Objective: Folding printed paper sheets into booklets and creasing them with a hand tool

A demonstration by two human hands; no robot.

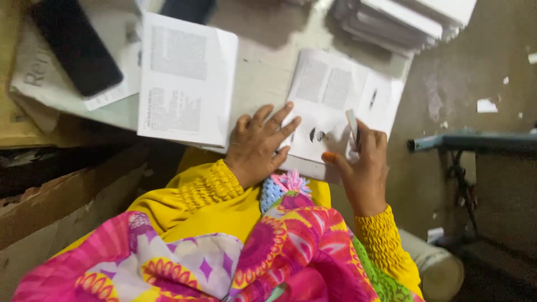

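1. Plainly, in the head view, the left hand (254,146) lay flat with its fingers (279,126) spread and released, pressing down the near left part of a printed sheet (335,92).
2. The right hand (363,168) had its fingers clenched around a pale strip (352,126), held upright over the near right part of the same sheet.
3. The printed sheet lay on the grey surface (263,67), close to its near edge and between the 2 hands, with a small dark mark near its middle.
4. As a judgement, the step in hand was holding the sheet steady while the strip was worked against it. I could not tell whether the strip touched the paper.
5. Any further move would call for the left hand to keep the sheet from sliding, and for the strip to stay square to the paper.
6. Around them lay a second printed sheet (184,78) to the left, a dark phone (75,47) beyond it, and a stack of white sheets (408,19) at the far right corner.
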